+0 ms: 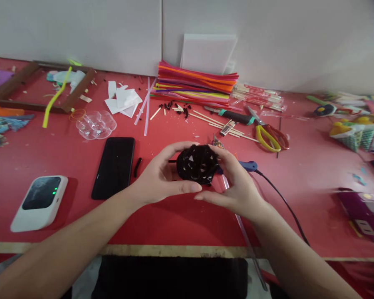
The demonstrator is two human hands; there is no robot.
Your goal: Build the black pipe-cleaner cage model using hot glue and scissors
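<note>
At the far left a wooden frame [15, 81] lies on the red table [174, 224], near the wall. Nearer us sits a white device [39, 202] with green lights. Right of it a dark phone [114, 167] lies flat, with a clear tray [96, 124] behind it. In the middle, our left hand [158, 178] curls its fingers over the top and left side of a ball [197, 164], the thumb stretched along beneath, so the hand is closed on it. The ball is black and openwork, held between both hands just above the table. Far behind it, coloured sheets [196, 83] are stacked by the wall. Our right hand [237, 187] cups the ball's right side, fingers bent over the top, thumb pointing left below, its tip close to the left thumb. Just behind that hand lies a blue tool [248, 166], its black cable [283, 203] running toward us. Farther back lie scissors [269, 137] with yellow handles.
</note>
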